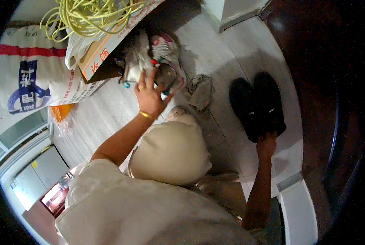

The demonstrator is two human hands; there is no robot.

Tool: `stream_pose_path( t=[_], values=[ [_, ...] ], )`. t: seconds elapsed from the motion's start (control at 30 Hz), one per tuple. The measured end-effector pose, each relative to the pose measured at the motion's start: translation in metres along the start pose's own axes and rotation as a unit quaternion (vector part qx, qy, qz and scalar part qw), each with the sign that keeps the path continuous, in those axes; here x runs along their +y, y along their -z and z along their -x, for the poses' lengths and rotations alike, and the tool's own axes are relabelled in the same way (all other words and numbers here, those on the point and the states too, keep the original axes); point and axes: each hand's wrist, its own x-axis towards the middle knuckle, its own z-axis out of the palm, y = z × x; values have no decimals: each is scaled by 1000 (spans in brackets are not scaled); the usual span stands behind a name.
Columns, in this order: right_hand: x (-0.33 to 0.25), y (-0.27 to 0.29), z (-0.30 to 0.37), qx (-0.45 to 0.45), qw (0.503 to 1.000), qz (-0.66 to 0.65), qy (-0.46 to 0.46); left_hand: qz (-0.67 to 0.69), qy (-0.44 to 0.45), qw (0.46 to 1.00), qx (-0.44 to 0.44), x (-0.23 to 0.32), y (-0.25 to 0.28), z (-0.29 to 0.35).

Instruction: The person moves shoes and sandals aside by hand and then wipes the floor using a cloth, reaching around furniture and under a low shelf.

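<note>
My right hand (267, 146) grips a pair of black shoes (258, 102) by the heels, its fingertips hidden inside the openings. The toes point away from me over the pale floor. My left hand (150, 97), with a gold bracelet at the wrist and a ring, is open with fingers spread. It reaches over the heels of a pair of light sneakers (164, 47) with pink and red parts. Whether its fingertips touch them I cannot tell. A crumpled greyish cloth item (201, 93) lies on the floor right of the sneakers.
At the left stand a large white printed sack (35, 77) and a cardboard box (97, 59) with a coiled yellow cord (88, 16) on top. A white wall corner (227, 14) juts in at the top. Dark brown surface (313, 122) borders the floor at right.
</note>
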Motion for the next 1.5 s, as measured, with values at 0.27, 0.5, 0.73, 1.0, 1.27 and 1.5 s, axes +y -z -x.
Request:
stream_pose_path(
  t=[0.27, 0.5, 0.73, 1.0, 1.27, 1.5],
  values=[
    [15, -14, 0, 1, 996, 75, 42, 81, 101, 988, 79, -23, 4, 19],
    [17, -15, 2, -10, 998, 32, 47, 524, 554, 646, -26, -104, -57, 33],
    [11, -9, -2, -81, 995, 55, -18, 628, 609, 463, -142, -113, -69, 55],
    [-4, 6, -5, -98, 993, 25, -60, 219, 223, 946, 92, -69, -16, 24],
    [15, -11, 1, -26, 999, 33, 30, 110, 155, 979, 75, -35, -20, 38],
    [4, 1, -2, -76, 996, 42, 16, 143, 173, 968, 112, -49, -30, 33]
  ],
)
